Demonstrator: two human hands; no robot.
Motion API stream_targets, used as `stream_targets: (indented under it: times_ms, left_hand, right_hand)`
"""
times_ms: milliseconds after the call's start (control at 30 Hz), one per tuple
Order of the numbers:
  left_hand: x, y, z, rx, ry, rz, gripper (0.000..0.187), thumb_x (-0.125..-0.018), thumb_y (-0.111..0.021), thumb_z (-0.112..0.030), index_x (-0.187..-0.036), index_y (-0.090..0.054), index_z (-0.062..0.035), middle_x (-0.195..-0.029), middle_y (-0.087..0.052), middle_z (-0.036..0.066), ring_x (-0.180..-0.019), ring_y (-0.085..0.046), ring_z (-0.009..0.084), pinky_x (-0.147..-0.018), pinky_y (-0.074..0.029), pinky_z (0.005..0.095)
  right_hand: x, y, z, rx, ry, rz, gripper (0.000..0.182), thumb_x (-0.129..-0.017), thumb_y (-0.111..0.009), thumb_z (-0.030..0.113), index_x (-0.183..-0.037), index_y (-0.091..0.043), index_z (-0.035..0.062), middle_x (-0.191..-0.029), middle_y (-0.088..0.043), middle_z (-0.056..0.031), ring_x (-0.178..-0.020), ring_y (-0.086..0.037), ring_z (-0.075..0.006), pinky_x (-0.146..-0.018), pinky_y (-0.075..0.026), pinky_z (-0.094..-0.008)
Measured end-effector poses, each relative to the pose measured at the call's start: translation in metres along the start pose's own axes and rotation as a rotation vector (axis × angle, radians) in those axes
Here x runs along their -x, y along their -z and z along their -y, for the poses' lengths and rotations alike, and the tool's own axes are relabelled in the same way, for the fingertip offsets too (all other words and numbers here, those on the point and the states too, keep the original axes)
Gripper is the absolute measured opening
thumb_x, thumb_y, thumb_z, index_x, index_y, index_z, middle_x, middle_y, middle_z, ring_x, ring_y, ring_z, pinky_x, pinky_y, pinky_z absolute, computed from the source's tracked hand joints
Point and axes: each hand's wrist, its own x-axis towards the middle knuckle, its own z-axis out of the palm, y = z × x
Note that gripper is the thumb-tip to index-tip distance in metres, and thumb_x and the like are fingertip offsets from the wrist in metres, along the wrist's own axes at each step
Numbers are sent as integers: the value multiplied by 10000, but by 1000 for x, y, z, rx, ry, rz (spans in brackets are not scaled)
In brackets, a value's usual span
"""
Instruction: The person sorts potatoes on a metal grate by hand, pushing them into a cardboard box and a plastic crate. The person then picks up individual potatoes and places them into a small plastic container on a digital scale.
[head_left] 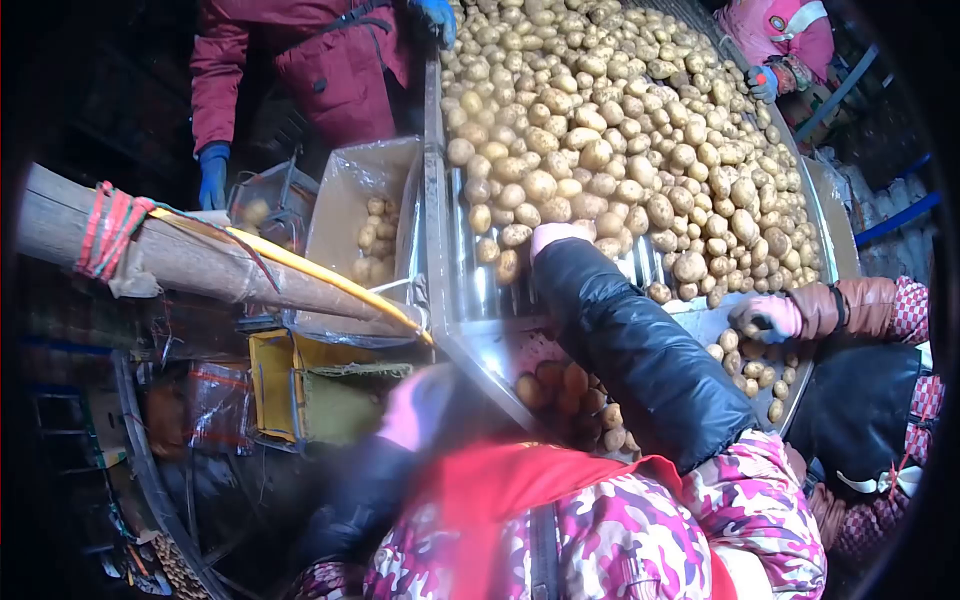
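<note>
A mass of potatoes [610, 150] is seen spread across a metal sorting surface [470, 290], the landmark of the scene. The wearer's right hand [553, 237], pink-gloved on a black sleeve, is laid at the near edge of the heap, touching the front potatoes; whether it is gripping one cannot be told. The left hand [415, 405], also pink-gloved, is held below the near-left corner of the surface, blurred, its state impossible to tell.

Just left of the surface, a cardboard box [350, 215] is shown partly filled with small potatoes. Beyond the box, a mesh crate [268, 205] holds a few more. Under the near end of the surface, further potatoes [570, 390] are gathered in a lower tray.

A co-worker's gloved hand [765, 318] is pressed in at the right edge; two others stand at the far end. By the look of it, potatoes could roll off the crowded near edge, and hands could collide where they work close together.
</note>
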Motion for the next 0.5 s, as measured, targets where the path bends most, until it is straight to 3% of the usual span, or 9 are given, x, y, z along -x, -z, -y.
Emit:
stream_targets:
  times_ms: [33, 100, 133, 200, 233, 300, 367, 400, 500]
  left_hand:
    - [0, -15, -18, -154, -67, 87, 343, -1044, -617, -73, -1375, -626, 17, -1290, -699, 107, -1128, -677, 188, -988, -546, 312]
    - [-5, -38, -28, -146, -164, 190, 361, -1038, -620, -34, -1397, -613, 6, -1296, -694, 108, -1098, -687, 177, -948, -565, 305]
    - [-9, -45, -31, -31, -159, 252, 359, -1073, -600, -125, -1410, -603, -1, -1265, -705, 109, -1051, -699, 181, -936, -573, 314]
    - [-17, -55, -52, 243, 191, 260, 421, -1073, -581, -164, -1472, -551, -34, -1331, -666, 130, -1118, -684, 230, -976, -568, 368]
    - [-15, -61, -79, 459, 429, 214, 457, -1056, -581, -78, -1507, -518, -47, -1358, -653, 142, -1207, -662, 250, -1031, -555, 386]
    - [-12, -62, -82, 566, 389, 281, 450, -1079, -545, -127, -1523, -507, -69, -1379, -637, 134, -1237, -640, 258, -1008, -564, 390]
    - [-12, -76, -105, 698, 388, 270, 477, -1090, -509, -140, -1562, -456, -93, -1327, -663, 106, -1311, -589, 249, -974, -567, 362]
    - [-7, -73, -114, 445, 229, 431, 505, -1065, -532, -129, -1564, -460, -165, -1238, -664, 77, -1133, -605, 189, -890, -545, 297]
    - [1, -44, -83, 81, 42, 600, 522, -1025, -521, -53, -1528, -518, -193, -1113, -670, 34, -871, -583, 109, -771, -508, 218]
  right_hand:
    - [-2, -5, -4, -42, 5, -37, 415, -847, -812, 297, -1219, -786, 116, -1280, -752, -138, -1220, -710, -289, -1038, -513, -480]
    - [-13, -15, -14, -101, 14, -57, 363, -940, -702, 318, -1213, -783, 93, -1272, -747, -158, -1202, -712, -317, -1017, -550, -458]
    - [-18, -23, -18, -141, -2, -61, 374, -950, -690, 338, -1215, -781, 90, -1273, -744, -163, -1200, -711, -324, -1017, -551, -456]
    - [-13, -36, -29, -262, 26, -114, 411, -965, -666, 427, -1175, -787, 95, -1224, -752, -178, -1148, -722, -354, -1008, -559, -452]
    - [-3, -50, -35, -318, 142, -290, 398, -975, -646, 446, -1105, -796, 101, -1152, -769, -177, -1077, -737, -361, -977, -569, -461]
    - [36, -54, -27, -435, 271, -226, 444, -918, -713, 508, -1100, -786, 109, -1027, -766, -198, -978, -737, -400, -915, -581, -477]
    - [64, -76, -19, -399, 448, 44, 639, -913, -657, 637, -1353, -695, 174, -1299, -721, -186, -1155, -711, -365, -1041, -529, -455]
    - [118, -37, -6, -584, 462, 173, 590, -932, -675, 587, -1347, -700, 168, -1299, -719, -194, -1180, -703, -349, -1055, -518, -450]
    - [118, -72, -19, -927, 455, 382, 537, -902, -742, 495, -1294, -695, 131, -1193, -728, -166, -1100, -709, -326, -953, -567, -408]
